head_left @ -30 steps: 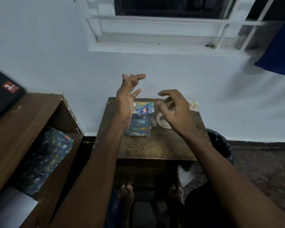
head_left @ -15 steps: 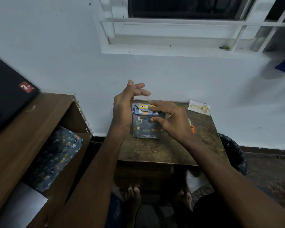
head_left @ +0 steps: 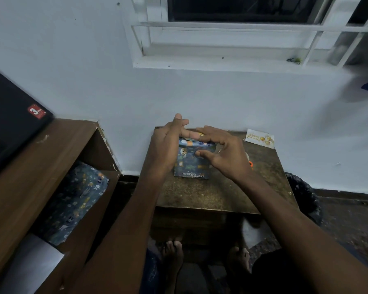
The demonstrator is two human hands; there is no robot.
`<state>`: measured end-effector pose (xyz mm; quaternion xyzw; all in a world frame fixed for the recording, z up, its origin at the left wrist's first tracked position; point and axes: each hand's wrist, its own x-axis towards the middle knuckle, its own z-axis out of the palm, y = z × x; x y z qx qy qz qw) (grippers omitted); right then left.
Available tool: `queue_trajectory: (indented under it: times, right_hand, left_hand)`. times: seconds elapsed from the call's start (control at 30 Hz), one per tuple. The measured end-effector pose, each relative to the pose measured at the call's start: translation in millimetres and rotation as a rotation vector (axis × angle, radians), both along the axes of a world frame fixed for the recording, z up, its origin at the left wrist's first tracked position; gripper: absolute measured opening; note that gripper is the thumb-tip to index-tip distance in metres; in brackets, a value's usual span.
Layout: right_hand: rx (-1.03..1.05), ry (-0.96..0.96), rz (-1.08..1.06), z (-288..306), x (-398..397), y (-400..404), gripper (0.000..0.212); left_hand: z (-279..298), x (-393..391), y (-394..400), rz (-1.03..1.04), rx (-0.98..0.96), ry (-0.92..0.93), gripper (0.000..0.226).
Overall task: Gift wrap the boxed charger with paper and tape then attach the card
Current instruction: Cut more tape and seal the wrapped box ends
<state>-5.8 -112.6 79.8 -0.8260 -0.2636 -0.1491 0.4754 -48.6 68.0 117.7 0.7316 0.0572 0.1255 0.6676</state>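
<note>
Wrapped box [head_left: 192,161] at table [head_left: 210,194] centre, far end flap being taped down. Left hand [head_left: 165,148] flat against left side, fingers straight; right hand [head_left: 225,154] loosely curled over top, thumb on paper. Press flap firm and square, steady box; card [head_left: 260,138] waiting behind right.

This looks like a room in a home, likely a bedroom or study corner. A plain white wall [head_left: 221,98] runs across the far side, with a barred window [head_left: 253,28] set in it and a dark skirting along its foot. Against the wall stands a small worn brown table [head_left: 210,194]. On the left is a wooden shelf unit [head_left: 51,158], a laptop [head_left: 11,124] on its top and a roll of patterned paper [head_left: 77,200] tucked inside. On the right, near the table, sits a bin lined with a black bag [head_left: 304,198], on a dark stone floor [head_left: 348,219]. The person's bare feet [head_left: 173,253] rest under the table.
</note>
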Motion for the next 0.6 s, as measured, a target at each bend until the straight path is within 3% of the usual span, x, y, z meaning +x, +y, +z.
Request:
queue_trajectory:
  times: [0.2,0.47,0.6]
  right_hand:
    - [-0.011,0.048,0.002,2.1,0.5,-1.0,0.045]
    - [-0.009,0.029,0.02,2.2,-2.2,-2.8,0.036]
    - [-0.039,-0.002,0.021,5.0,-4.4,-5.1,0.037]
  left_hand:
    - [13.4,-10.5,-2.9,-0.042,-0.154,-0.01,0.07]
    - [6.1,-4.7,6.0,0.005,0.006,-0.016,0.064]
    - [8.9,-5.3,3.5,0.025,-0.004,-0.039,0.059]
